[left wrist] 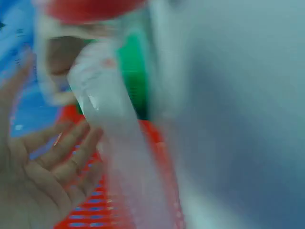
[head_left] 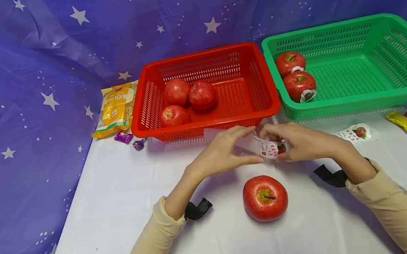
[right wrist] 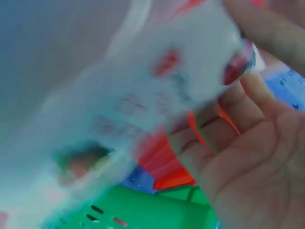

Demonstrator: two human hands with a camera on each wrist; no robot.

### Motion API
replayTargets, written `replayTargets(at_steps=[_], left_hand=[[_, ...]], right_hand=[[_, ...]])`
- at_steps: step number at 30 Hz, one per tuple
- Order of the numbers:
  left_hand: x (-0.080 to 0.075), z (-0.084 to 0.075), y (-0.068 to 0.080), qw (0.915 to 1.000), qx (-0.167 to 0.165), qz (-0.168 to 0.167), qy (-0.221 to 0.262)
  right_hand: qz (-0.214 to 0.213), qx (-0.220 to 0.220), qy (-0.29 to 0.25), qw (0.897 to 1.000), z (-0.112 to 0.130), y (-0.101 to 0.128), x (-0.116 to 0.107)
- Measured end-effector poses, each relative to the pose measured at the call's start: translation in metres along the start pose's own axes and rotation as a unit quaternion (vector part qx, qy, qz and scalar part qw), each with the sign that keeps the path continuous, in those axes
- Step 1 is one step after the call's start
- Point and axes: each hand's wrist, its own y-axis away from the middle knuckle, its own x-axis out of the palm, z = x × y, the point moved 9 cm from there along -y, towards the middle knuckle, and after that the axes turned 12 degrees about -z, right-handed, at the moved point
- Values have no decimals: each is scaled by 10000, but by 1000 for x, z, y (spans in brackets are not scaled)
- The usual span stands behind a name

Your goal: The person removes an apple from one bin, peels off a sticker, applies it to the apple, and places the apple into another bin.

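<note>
Before the red plastic basket point(head_left: 207, 128), a long white label strip point(head_left: 269, 149) runs left to right, pinched by the right hand point(head_left: 304, 140) (the left hand point(head_left: 222, 152), beside it, has thumb and fingers apart). Between them, nearer the person, sits a round red apple point(head_left: 265, 198). The basket holds three red fruits point(head_left: 202, 95); the green plastic basket point(head_left: 359, 101), two labelled apples point(head_left: 299, 86).

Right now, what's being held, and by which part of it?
The sticker strip, held in the right hand at a printed stretch. The left hand, fingers apart, doesn't appear to grip it.
</note>
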Motion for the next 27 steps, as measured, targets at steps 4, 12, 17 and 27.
replayTargets(at_steps=[4, 12, 17, 27], left_hand=[[11, 22, -9, 9982, -344, -79, 493], [25, 34, -9, 9760, -829, -15, 2013], [22, 26, -10, 9645, -657, -36, 2556], [14, 21, -11, 9687, -395, -128, 2446]], right_hand=[[-515, -305, -111, 9981, 9, -2, -9], [-897, -667, 97, 9937, 24, -2, -5], [-741, -649, -73, 9951, 28, -3, 1], [-694, -684, -863, 9915, 18, -4, -11]])
